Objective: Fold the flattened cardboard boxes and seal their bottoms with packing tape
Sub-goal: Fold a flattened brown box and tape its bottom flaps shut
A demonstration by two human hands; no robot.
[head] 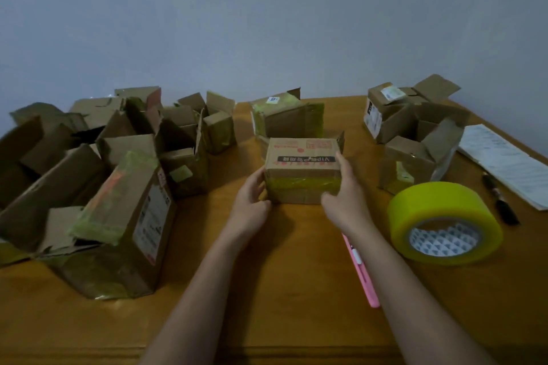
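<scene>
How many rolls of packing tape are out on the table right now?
1. The yellow tape roll lies flat on the table, right of the right hand and beside the pink cutter. Another could be hidden behind the box piles.

One tape roll (444, 222), two hands (252, 201).
</scene>
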